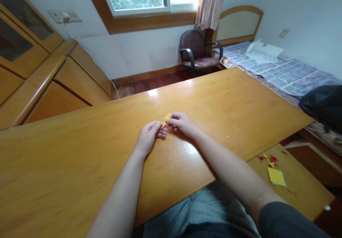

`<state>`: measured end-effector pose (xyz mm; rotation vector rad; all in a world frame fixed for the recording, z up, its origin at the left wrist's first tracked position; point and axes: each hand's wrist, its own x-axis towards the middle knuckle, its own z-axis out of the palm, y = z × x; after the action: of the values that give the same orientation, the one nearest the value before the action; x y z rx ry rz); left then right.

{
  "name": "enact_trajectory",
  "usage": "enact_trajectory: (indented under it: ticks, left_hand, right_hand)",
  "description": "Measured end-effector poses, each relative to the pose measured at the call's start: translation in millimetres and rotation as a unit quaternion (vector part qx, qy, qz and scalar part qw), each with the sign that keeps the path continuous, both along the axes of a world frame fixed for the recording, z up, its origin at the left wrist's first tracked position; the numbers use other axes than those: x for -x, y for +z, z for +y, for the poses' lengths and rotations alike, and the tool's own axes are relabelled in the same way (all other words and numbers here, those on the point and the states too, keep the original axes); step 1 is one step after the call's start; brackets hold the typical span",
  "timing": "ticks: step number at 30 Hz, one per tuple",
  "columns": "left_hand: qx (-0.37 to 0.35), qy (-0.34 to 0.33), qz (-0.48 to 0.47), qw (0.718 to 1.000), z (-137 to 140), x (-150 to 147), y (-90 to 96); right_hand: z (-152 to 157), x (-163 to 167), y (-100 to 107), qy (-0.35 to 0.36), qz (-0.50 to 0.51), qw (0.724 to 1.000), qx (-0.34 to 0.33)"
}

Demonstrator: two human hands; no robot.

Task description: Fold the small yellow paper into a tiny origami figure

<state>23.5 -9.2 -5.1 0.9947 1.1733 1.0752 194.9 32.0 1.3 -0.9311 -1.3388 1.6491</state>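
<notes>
Between my two hands is a small piece of folded yellow paper (167, 117), narrow and pointed at its lower end. The fingertips of my left hand (151, 134) pinch that lower point. My right hand (181, 123) grips the paper's upper right side between thumb and fingers. Both hands are just over the wooden table (88, 152), near its middle. Part of the paper is hidden behind my fingers, so its exact folds are too small to make out.
On a lower wooden surface (301, 191) at the right lie a stack of square yellow paper (276, 176) and several small red and yellow folded paper pieces (273, 159). A brown armchair (193, 47) stands beyond the table, beside a bed (283, 70) with a black bag (324, 104).
</notes>
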Motion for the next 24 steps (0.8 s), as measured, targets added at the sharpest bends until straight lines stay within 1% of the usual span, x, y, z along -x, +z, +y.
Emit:
enact_trajectory:
  ticks: [4, 10, 14, 24]
  left_hand:
    - [-0.003, -0.017, -0.002, 1.000, -0.2, 3.2, 0.1]
    - [0.025, -0.035, -0.014, 0.999, -0.6, 6.8, 6.1]
    - [0.029, -0.042, -0.012, 0.999, -0.5, 6.7, 9.2]
    - [0.019, -0.042, 0.002, 0.999, 0.5, 4.6, 7.0]
  right_hand:
    - [0.6, -0.9, 0.4, 0.008, 0.005, 1.000, -0.005]
    - [-0.1, -2.1, 2.1, 0.024, 0.004, 1.000, -0.009]
    - [-0.4, -1.9, 1.1, 0.026, 0.002, 1.000, -0.013]
    - [0.5, 0.2, -4.3, 0.025, -0.016, 0.999, -0.035]
